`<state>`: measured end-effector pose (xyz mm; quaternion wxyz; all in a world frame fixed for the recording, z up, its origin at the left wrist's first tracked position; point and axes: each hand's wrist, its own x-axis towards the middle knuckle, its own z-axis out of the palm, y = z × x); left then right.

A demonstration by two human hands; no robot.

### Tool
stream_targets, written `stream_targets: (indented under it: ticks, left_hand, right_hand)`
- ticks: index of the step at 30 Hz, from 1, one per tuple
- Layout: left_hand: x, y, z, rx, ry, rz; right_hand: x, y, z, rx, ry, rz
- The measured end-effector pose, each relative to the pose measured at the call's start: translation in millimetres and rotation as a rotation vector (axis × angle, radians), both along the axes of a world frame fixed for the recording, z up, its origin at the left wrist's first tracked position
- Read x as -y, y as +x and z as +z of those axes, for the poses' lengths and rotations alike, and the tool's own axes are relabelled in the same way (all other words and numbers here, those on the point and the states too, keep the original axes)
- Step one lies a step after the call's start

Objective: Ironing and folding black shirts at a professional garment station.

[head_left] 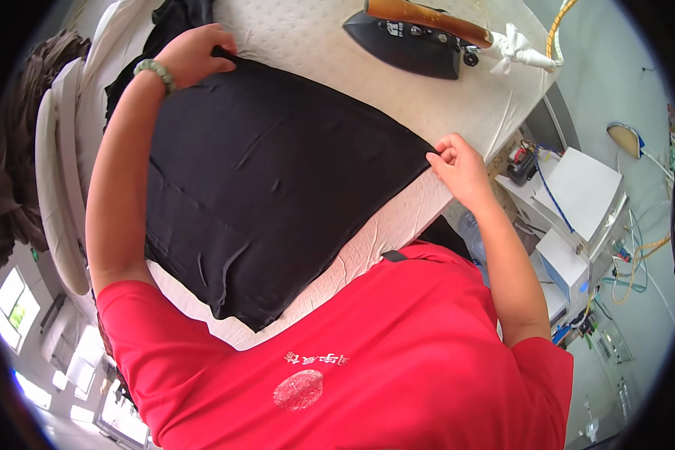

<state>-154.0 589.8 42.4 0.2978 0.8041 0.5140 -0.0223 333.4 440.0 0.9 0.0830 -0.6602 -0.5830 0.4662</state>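
A black piece of cloth (255, 165), perhaps a garment, lies spread over the pale padded ironing table (315, 45), with several small creases in it. At its far left corner my left hand (199, 56) is closed, pinching the edge between thumb and fingers; a beaded bracelet circles that wrist. My right hand (456, 166) pinches the cloth's right corner near the table edge. Between the two hands the far edge runs fairly straight. Beyond it rests a black iron (405, 45) with a brown handle, touched by neither hand.
White cloth is knotted around the iron's cord (521, 52) at the far right. Right of the table stands a white machine cabinet (577, 187) with hoses. A narrow padded board (56, 180) and hanging dark clothes (22, 150) are at the left.
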Motion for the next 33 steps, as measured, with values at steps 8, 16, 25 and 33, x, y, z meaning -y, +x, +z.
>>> stream_targets:
  ticks: [8,16,25,33]
  left_hand:
    - [1.1,-11.8,-0.9,0.119,-0.143,0.169]
    - [8.8,6.1,-19.2,-0.054,0.255,0.203]
    - [18.2,17.3,-44.0,-0.101,0.423,0.238]
    - [35.7,47.2,-48.8,-0.161,0.59,0.413]
  right_hand:
    - [4.6,-28.8,47.8,-0.017,-0.024,0.038]
    - [13.6,-30.2,53.9,-0.136,-0.331,-0.034]
    - [18.3,-1.3,11.1,-0.059,-0.161,0.094]
    - [13.1,0.6,11.8,0.051,0.06,0.135]
